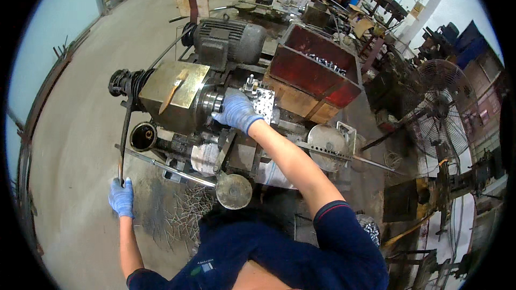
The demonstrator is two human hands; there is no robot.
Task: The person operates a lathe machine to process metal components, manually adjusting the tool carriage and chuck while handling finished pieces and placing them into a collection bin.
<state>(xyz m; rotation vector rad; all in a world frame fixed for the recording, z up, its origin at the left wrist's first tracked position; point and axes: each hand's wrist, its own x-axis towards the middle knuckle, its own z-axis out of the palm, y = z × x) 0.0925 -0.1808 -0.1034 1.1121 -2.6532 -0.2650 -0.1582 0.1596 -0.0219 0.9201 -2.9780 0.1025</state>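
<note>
My left hand point(121, 197), in a blue knitted glove, is closed around the lower end of a long dark lever point(127, 134) at the left of a small lathe. My right hand point(237, 110), gloved alike, is at the lathe's round metal chuck point(210, 101). Its fingers curl down beside the chuck face, their tips hidden, so what they hold does not show. Just right of that hand is a tool block point(265, 102) strewn with shiny chips. A wooden-handled brush point(171, 96) lies on the brass-coloured headstock cover point(188, 78).
Behind the lathe sits a grey electric motor point(228, 40). A red metal bin point(314, 70) with small metal parts stands at the back right. Round plates point(234, 191) and a chrome bar point(177, 169) are in front. Metal shavings point(188, 215) litter the floor; a large fan point(438, 107) is right.
</note>
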